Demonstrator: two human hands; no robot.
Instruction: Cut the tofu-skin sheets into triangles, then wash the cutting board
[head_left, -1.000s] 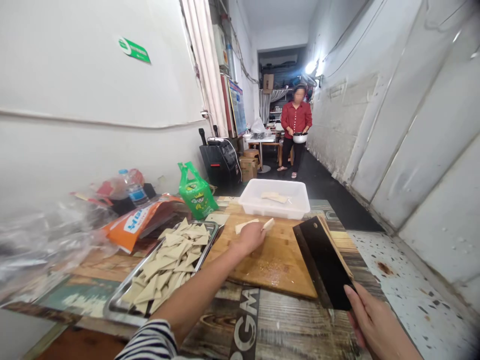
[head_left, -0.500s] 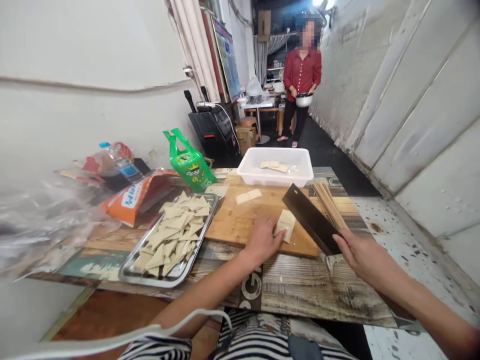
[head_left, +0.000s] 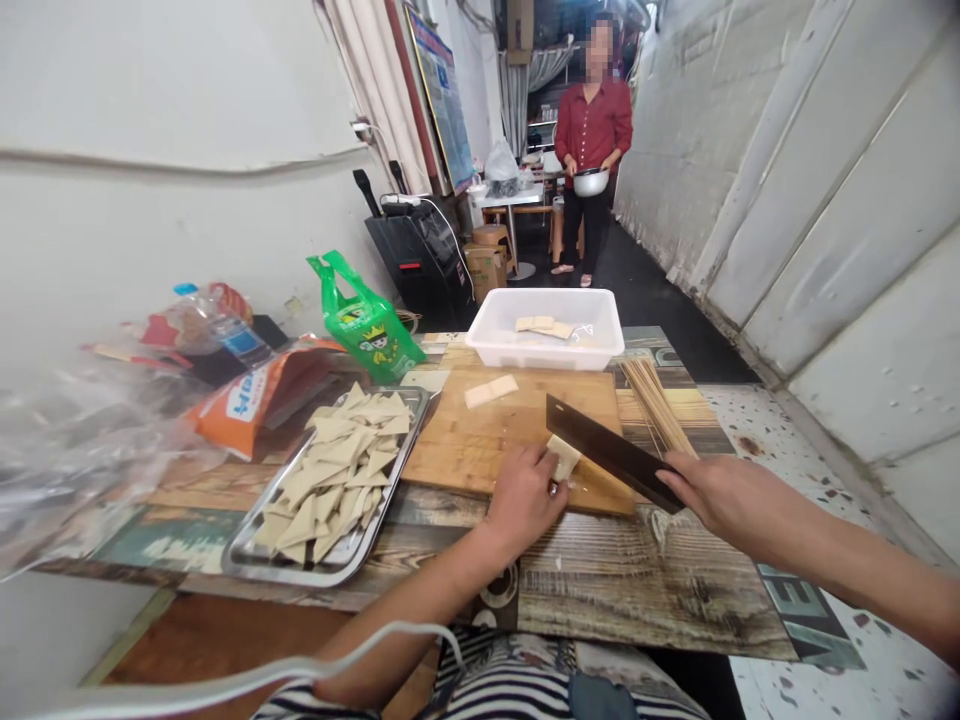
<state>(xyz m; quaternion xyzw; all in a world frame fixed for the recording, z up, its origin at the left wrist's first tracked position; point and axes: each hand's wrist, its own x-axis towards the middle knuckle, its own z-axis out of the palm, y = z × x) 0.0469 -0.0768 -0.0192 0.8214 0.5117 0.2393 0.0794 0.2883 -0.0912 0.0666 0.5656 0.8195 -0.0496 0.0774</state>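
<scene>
Two hands busy: fingers of the left hand (head_left: 529, 490) curl tight on the pale slice (head_left: 564, 460) on the cutting board (head_left: 450, 440); the right hand's (head_left: 709, 490) clamp the cleaver (head_left: 611, 452). Its blade has just swung left to that slice, seemingly lined up to cut!

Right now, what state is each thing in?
Right hand: closed on cleaver
Cleaver: held, slanted; contact with slab unclear
Left hand: resting on near slab
Near slab: partly covered
Far slab: flat on cutting board
White plastic tub: uncovered, slabs inside
Metal tray: heaped with pale pieces
Skewers: lying loosely bunched
Green carrier bag: standing
Bottle: capped, slanted
</scene>
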